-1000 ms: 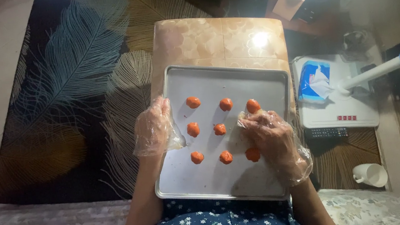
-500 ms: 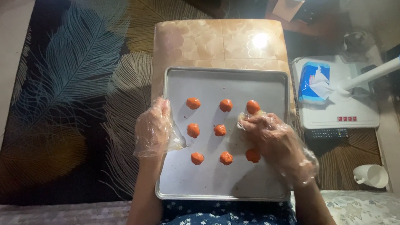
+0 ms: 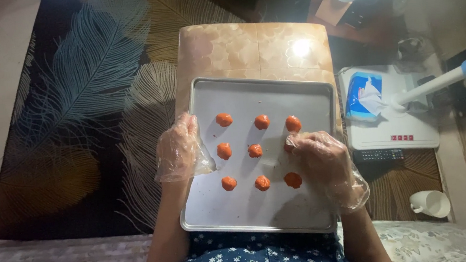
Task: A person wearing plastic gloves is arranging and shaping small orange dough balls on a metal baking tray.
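Nearest the camera, a blue floral garment [image 3: 245, 261] fills the bottom edge, w/ both forearms reaching up from it. Right hand [image 3: 321, 162], in a loose clear plastic glove, rests on the right side of the baking tray [image 3: 252, 209]; its fingers [image 3: 296, 140] are curled closed on an orange dough ball at the right end of the middle row, mostly hidden under them. Left hand [image 3: 181, 150], also gloved, sits at the tray's left rim, fingers bent over the edge & gripping it. On the tray lie the other orange dough balls [image 3: 255, 150], three rows approx., each apart from the next. Tray sits on a small tan counter [image 3: 253, 43] w/ a glossy mottled top. Right of it: a white mug [image 3: 431, 203] on the floor, a remote [image 3: 378, 155], a white appliance [image 3: 398, 126] carrying a blue tissue pack [image 3: 363, 95]. Left & beyond, a dark rug [image 3: 71, 106] w/ feather pattern.
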